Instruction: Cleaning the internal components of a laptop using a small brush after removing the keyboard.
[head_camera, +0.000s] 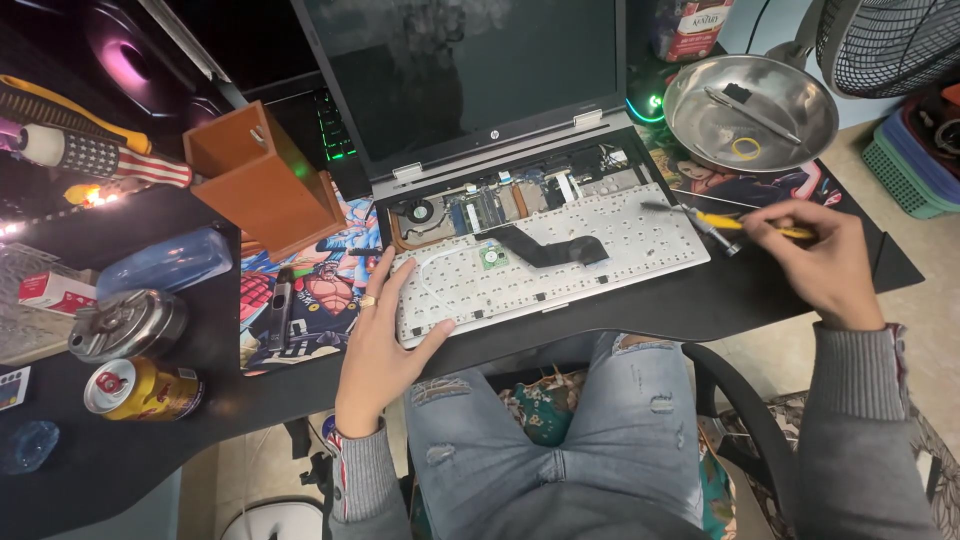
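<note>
Bare desk (700, 300) right of the keyboard (560, 265) — wooden box (262, 180) and can (140, 388) crowd the left.

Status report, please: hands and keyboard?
Left hand flat on flipped keyboard. Right hand holds yellow screwdriver. Black ribbon cable lies across keyboard.

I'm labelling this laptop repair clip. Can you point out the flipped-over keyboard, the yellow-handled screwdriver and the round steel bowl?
flipped-over white laptop keyboard (600, 245): head view, its bare underside, right of middle.
yellow-handled screwdriver (745, 224): head view, the yellow handle just ahead of the right hand's grip.
round steel bowl (690, 120): head view, bare inner wall at its left.
</note>
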